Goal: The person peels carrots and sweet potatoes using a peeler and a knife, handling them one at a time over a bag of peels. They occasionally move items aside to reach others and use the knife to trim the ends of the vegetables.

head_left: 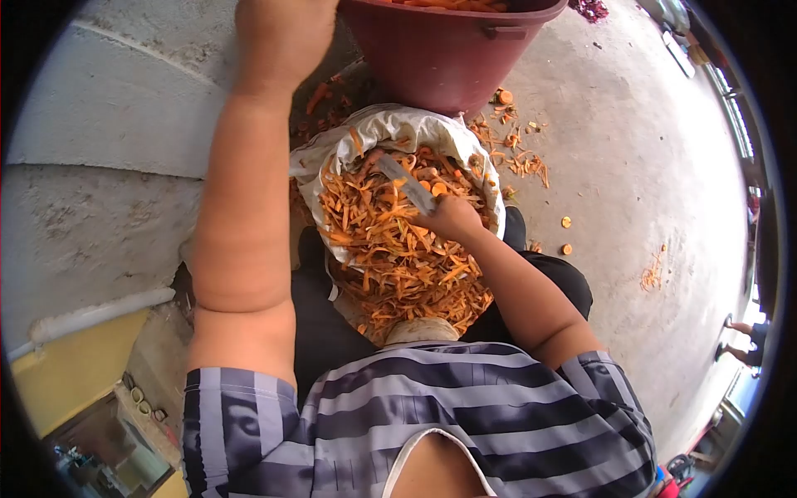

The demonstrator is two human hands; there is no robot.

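Note:
My right hand (455,217) is wrapped round the handle of a knife (407,184), whose broad metal blade points up and to the left. Blade and hand are over a white sack (390,124), rolled open and heaped with orange carrot peelings (382,241) and a few cut carrot ends. Stretched far forward, my left hand (286,41) is at the top edge of the picture, left of a dark red tub (448,54). Its fingers are out of sight, so what it holds, if anything, does not show. Carrots (465,4) lie inside the tub.
Carrot scraps (506,137) and loose slices (566,249) are scattered on the concrete floor (631,166) to the right. A pale concrete ledge (100,108) runs along the left, with a white pipe (108,314) below it. Another person's feet (726,336) show at the far right.

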